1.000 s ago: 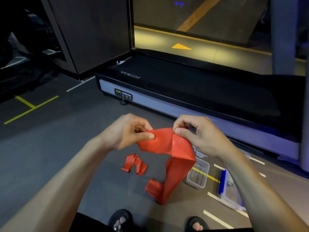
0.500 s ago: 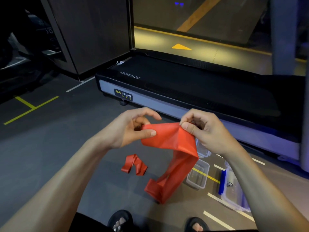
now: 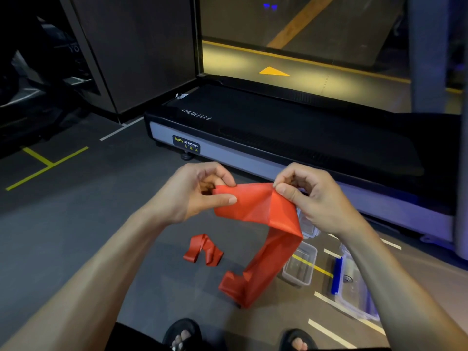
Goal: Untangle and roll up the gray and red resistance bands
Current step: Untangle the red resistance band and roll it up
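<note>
The left hand [image 3: 195,196] hides the end of the red band [image 3: 255,206]; both sandals [image 3: 182,334] are cut by the bottom edge.

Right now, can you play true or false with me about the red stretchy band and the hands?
1. Both hands hold the red band. True: the left hand pinches one end and the right hand pinches the fold.
2. The band's lower part hangs down to the floor. True.
3. The band is already rolled up tight. False: it is spread flat between the hands and hangs loose.
4. A gray band lies on the floor. False: only another red strip shows there.
5. The clear box has its lid on. False: it sits open beside the hanging band.
</note>
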{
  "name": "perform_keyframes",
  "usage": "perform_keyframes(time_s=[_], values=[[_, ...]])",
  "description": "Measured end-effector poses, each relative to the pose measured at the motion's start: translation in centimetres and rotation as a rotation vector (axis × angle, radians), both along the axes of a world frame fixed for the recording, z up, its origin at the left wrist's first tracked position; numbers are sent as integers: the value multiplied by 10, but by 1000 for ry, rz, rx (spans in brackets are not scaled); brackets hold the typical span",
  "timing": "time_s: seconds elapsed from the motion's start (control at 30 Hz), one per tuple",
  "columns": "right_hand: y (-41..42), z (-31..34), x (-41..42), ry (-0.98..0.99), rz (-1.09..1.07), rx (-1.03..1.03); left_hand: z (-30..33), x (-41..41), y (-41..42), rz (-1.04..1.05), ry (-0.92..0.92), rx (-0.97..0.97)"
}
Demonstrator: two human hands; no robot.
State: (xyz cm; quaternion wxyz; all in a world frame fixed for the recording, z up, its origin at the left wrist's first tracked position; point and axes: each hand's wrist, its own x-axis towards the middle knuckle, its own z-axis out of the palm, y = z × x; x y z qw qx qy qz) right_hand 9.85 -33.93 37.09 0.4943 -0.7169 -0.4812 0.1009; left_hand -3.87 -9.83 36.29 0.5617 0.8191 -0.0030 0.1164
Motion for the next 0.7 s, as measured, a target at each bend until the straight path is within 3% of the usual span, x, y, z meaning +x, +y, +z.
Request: perform_keyframes(time_s=[0.7], values=[[1, 10, -10, -25, 80, -19, 0, 2, -1, 39, 82, 207]])
